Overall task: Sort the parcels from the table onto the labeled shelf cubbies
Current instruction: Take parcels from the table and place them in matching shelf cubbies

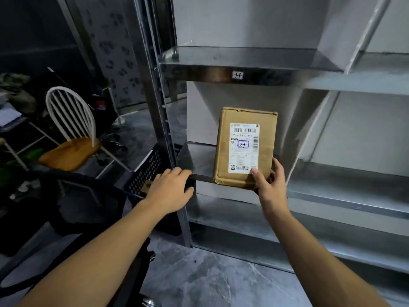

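A single wide-angle view from the person's head looks forward and down, close to a metal shelf unit (250,74) that fills the centre and right of the frame. Straight lines bow toward the edges. Both forearms enter from the bottom edge, the left hand (171,188) and right hand (269,187) meeting the shelf at mid-frame. The grey floor (210,278) lies along the bottom; a white chair (70,120) sits farther off at centre left.

brown parcel (244,147) with white label at 12 o'clock, silvery grey shelf (243,76), dark blue crate (147,171) at 9, white chair (70,120) with tan seat
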{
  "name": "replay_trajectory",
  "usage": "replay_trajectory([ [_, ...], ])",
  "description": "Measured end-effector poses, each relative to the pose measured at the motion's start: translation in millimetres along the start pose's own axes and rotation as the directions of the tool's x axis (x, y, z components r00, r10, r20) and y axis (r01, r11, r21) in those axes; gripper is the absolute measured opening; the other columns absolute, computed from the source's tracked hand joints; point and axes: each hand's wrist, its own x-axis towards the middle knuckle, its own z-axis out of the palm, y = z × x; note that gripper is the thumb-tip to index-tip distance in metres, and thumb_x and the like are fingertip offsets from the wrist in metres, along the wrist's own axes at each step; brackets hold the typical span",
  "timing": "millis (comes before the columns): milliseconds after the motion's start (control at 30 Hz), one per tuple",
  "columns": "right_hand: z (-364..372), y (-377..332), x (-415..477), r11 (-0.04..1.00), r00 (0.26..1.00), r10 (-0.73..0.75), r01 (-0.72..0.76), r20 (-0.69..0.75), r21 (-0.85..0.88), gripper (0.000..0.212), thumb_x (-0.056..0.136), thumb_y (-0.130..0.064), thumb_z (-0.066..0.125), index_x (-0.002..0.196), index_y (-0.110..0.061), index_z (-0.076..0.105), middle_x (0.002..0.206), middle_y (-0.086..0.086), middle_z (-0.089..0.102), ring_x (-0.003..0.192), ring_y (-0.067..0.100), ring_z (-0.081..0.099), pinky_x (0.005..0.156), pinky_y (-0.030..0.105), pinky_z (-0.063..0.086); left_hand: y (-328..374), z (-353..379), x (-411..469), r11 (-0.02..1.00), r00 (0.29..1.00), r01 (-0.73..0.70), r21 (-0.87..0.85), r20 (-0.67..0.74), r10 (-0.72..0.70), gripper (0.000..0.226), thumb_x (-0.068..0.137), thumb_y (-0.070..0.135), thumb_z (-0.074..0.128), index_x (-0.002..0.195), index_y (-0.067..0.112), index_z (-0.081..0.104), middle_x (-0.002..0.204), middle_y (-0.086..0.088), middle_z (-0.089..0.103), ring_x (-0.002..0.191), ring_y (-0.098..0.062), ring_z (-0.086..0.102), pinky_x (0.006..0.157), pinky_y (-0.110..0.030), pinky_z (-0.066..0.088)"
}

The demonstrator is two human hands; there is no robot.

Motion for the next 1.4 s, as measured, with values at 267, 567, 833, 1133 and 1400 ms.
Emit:
replay_trajectory([
  [267, 49.6, 28.4, 71.4, 0.998, 0.999, 0.001, -0.005, -0.054, -0.067, 0.062, 0.088, -0.04, 0.073, 0.14, -0.045, 0.04, 0.13, -0.019, 0.057, 0.118, 0.004, 0.058, 0.103, 0.039, 0.053, -15.5, 32.2, 47.4, 0.997, 0.994, -0.067, 0.023, 0.085, 0.065, 0.052, 0.094, 0.046, 0.045, 0.142, 0.026, 0.038, 0.138, 0.002, 0.047, 0.123, -0.023, 0.043, 0.101, -0.044, 0.037],
  [567, 82.7, 81.8, 125.9, 0.989, 0.993, -0.056, 0.041, -0.103, -0.141, 0.067, 0.09, -0.036, 0.072, 0.147, -0.034, 0.038, 0.14, -0.011, 0.055, 0.129, 0.006, 0.053, 0.112, 0.041, 0.045, -34.9, 61.9, 95.9, 0.986, 0.99, -0.141, 0.088, 0.033, 0.138, 0.057, 0.095, 0.048, 0.04, 0.147, 0.028, 0.027, 0.138, 0.005, 0.044, 0.122, -0.022, 0.044, 0.101, -0.041, 0.037],
  [833, 87.1, 105.3, 134.0, 0.953, 0.999, -0.021, 0.006, -0.046, -0.303, 0.08, 0.084, -0.042, 0.076, 0.148, -0.044, 0.028, 0.144, -0.012, 0.052, 0.131, 0.009, 0.051, 0.111, 0.034, 0.043, -39.5, 80.1, 98.2, 0.992, 0.994, -0.097, 0.081, -0.038, 0.1, 0.057, 0.092, 0.052, 0.038, 0.144, 0.031, 0.034, 0.132, 0.008, 0.053, 0.121, -0.019, 0.049, 0.11, -0.046, 0.029],
  [1133, 109.5, 117.7, 150.1, 0.926, 1.0, 0.03, -0.026, 0.005, -0.377, 0.08, 0.08, -0.031, 0.082, 0.143, -0.041, 0.032, 0.133, -0.021, 0.053, 0.121, 0.003, 0.053, 0.107, 0.035, 0.048, -50.3, 92.1, 100.6, 0.996, 0.997, -0.073, 0.058, -0.029, 0.074, 0.054, 0.092, 0.049, 0.046, 0.141, 0.028, 0.04, 0.128, 0.008, 0.055, 0.118, -0.019, 0.05, 0.106, -0.043, 0.033],
  [1400, 121.3, 122.7, 176.7, 0.938, 0.998, 0.067, -0.062, 0.003, -0.341, 0.078, 0.083, -0.025, 0.08, 0.137, -0.05, 0.03, 0.143, -0.009, 0.051, 0.131, 0.015, 0.051, 0.11, 0.047, 0.046, -61.2, 94.5, 98.6, 0.997, 0.998, -0.064, 0.047, 0.003, 0.064, 0.055, 0.093, 0.05, 0.043, 0.143, 0.027, 0.039, 0.13, 0.008, 0.053, 0.121, -0.018, 0.047, 0.103, -0.039, 0.036],
])
